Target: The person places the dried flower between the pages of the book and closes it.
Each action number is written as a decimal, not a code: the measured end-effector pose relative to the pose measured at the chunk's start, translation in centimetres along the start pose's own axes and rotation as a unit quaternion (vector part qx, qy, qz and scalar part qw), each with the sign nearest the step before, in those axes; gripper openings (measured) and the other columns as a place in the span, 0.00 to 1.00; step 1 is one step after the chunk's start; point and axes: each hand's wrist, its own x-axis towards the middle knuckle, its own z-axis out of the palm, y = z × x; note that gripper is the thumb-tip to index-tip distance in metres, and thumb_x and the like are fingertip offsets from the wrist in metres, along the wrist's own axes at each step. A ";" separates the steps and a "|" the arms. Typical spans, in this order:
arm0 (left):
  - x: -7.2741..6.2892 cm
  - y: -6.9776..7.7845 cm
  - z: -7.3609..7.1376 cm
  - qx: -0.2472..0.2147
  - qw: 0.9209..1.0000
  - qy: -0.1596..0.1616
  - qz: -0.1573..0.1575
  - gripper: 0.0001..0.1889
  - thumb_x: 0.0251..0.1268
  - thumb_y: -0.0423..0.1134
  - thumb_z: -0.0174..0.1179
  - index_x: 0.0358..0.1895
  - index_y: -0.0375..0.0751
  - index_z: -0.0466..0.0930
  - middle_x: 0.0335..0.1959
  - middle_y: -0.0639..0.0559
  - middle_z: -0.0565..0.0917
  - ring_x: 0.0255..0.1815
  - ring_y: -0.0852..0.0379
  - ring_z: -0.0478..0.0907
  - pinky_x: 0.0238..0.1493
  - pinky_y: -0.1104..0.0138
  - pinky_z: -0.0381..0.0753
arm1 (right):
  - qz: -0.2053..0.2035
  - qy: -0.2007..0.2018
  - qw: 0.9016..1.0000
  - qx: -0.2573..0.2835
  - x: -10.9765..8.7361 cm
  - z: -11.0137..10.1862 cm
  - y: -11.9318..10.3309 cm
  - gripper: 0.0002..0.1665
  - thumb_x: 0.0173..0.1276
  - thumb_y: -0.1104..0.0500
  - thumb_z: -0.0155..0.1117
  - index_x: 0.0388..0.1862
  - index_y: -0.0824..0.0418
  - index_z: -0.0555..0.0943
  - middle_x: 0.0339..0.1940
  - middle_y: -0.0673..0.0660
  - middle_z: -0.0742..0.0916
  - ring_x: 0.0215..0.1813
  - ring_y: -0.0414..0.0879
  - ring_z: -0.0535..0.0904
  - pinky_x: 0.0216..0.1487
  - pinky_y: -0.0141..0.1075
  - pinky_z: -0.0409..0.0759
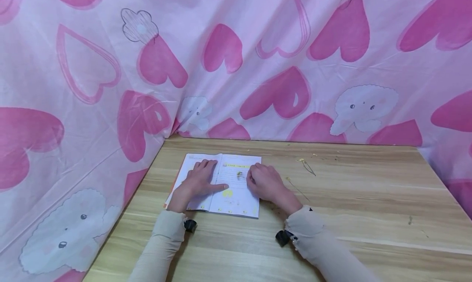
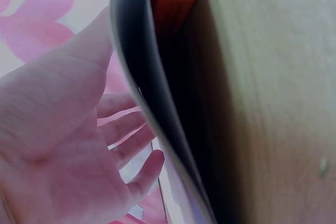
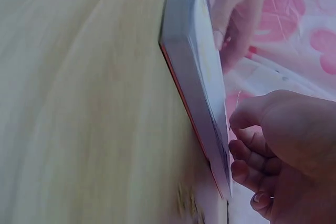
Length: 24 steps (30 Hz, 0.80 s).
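Observation:
A thick book [image 1: 243, 206] lies spread on the wooden table, printed pages up, with a red-orange cover edge. My left hand [image 1: 199, 179] rests flat on it, fingers across the left page and thumb reaching past the fold onto the right page. In the left wrist view its fingers [image 2: 126, 135] are straight beside the lifted page edges. Over the right page's outer side, my right hand [image 1: 266, 182] has curled fingers. A small dried yellow flower sprig [image 1: 239, 174] is by its fingertips; the right wrist view shows a thin stem [image 3: 238, 99] pinched at the thumb.
To the right of the book lie two more dried sprigs, one forked [image 1: 309, 168] and one long and thin [image 1: 297, 188]. Small plant crumbs [image 1: 410, 220] are scattered on the wooden table [image 1: 350, 183]. A pink heart-patterned cloth [image 1: 258, 81] hangs behind and at both sides.

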 end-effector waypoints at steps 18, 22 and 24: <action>0.1 0.4 0.1 -0.011 1.000 0.009 -0.020 0.56 0.61 0.69 0.74 0.85 0.43 0.62 0.80 0.40 0.69 0.78 0.36 0.65 0.74 0.33 0.68 | 0.065 -0.025 0.997 0.018 0.9 -1.4 2.3 0.24 0.78 0.49 0.70 0.69 0.55 0.82 0.65 0.56 0.86 0.65 0.56 0.82 0.68 0.57 0.78; 0.0 0.3 0.3 -0.013 1.000 0.011 -0.021 0.56 0.60 0.70 0.74 0.85 0.44 0.61 0.80 0.40 0.70 0.77 0.36 0.65 0.73 0.34 0.68 | 0.061 -0.058 0.996 0.022 0.9 -2.1 3.5 0.35 0.78 0.46 0.70 0.80 0.54 0.75 0.80 0.56 0.80 0.79 0.60 0.75 0.77 0.62 0.73; 0.0 0.2 0.4 -0.013 1.000 0.010 -0.020 0.56 0.61 0.70 0.74 0.85 0.44 0.60 0.80 0.39 0.69 0.77 0.36 0.65 0.73 0.33 0.68 | 0.062 -0.071 0.995 0.029 0.8 -2.2 3.8 0.37 0.78 0.45 0.70 0.81 0.53 0.75 0.82 0.56 0.78 0.80 0.61 0.74 0.77 0.62 0.73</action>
